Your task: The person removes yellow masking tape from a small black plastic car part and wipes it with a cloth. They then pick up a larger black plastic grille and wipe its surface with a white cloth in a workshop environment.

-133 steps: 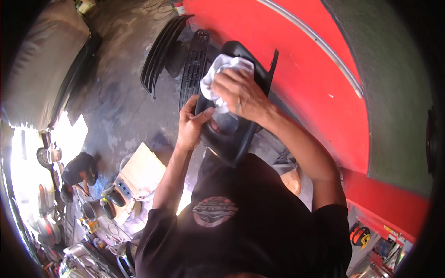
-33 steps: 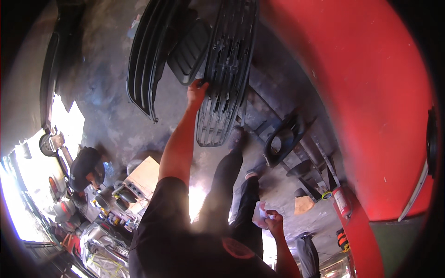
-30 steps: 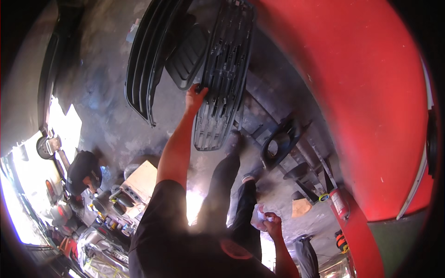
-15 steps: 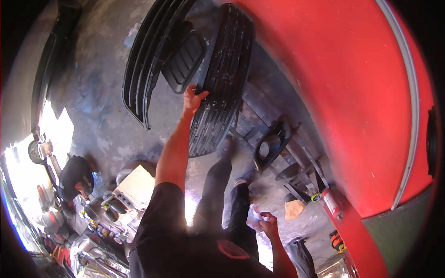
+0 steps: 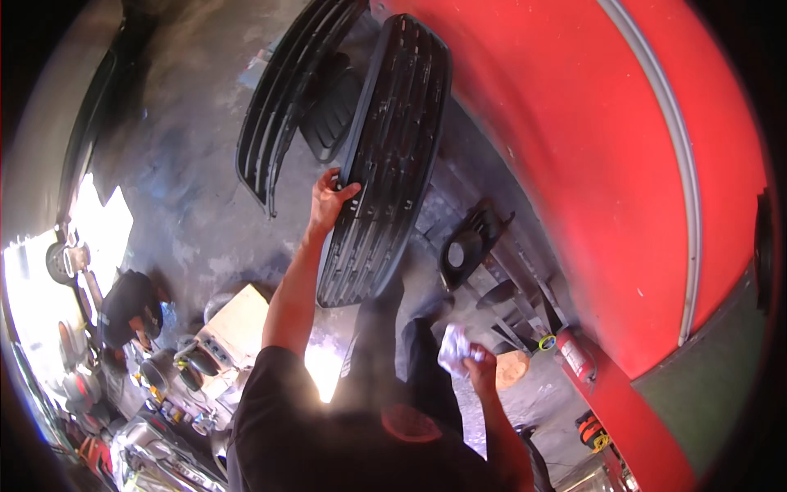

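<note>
My left hand grips the left edge of a long black slatted car grille, thumb over its front and fingers at the rim. The grille stands tilted in front of my legs, its lower end near my shins. In my right hand, lower and to the right, is a crumpled whitish cloth, held away from the grille. A second curved black grille lies to the left, and a black ribbed plastic panel shows partly between the two.
A large red panel with a grey strip fills the right side. Nearby are a black fog-lamp surround, a roll of yellow-green tape and a red fire extinguisher. A beige board and assorted clutter occupy the lower left.
The grille's lower end has come closer to me, with my left hand still on its edge. My right hand has risen slightly with the cloth. The whole view has shifted a little.
</note>
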{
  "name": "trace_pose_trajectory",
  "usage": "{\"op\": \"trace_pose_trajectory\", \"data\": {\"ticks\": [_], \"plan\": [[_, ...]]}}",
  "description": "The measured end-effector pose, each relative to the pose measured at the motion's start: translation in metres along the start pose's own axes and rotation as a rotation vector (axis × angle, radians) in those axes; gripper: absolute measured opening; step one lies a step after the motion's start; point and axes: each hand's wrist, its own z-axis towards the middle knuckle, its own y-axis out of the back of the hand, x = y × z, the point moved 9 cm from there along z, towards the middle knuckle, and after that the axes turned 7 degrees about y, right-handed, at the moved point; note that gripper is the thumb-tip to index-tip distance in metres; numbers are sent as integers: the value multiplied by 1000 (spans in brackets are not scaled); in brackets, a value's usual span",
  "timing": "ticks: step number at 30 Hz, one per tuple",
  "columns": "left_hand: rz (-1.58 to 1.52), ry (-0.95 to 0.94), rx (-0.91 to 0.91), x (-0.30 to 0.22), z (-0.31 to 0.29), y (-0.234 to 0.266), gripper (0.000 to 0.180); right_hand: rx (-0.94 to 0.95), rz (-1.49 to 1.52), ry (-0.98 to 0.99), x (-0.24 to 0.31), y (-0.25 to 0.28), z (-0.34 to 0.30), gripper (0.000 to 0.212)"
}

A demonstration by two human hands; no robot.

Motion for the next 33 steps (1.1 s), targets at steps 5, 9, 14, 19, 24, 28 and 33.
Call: {"op": "trace_pose_trajectory", "data": {"ticks": [5, 9, 14, 19, 24, 28, 33], "plan": [[145, 0, -188, -54, -128, 12, 74, 80, -301, 779, 254, -67, 14, 37], [192, -156, -178, -81, -222, -14, 70, 97, -472, 1366, 373, -158, -42, 43], [137, -298, -192, -145, -351, -50, 58, 47, -688, 1785, 396, -192, -80, 36], [224, -310, -289, -177, -441, -81, 62, -118, -582, 1722, 492, -139, -114, 28], [219, -367, -289, -177, -470, -82, 62, 6, -541, 1975, 393, -156, -206, 14], [438, -427, -508, -176, -533, -67, 64, 143, -777, 2057, 404, -149, -236, 19], [611, -552, -540, -161, -603, -77, 65, -251, -826, 2043, 556, -80, -215, 26]]}}
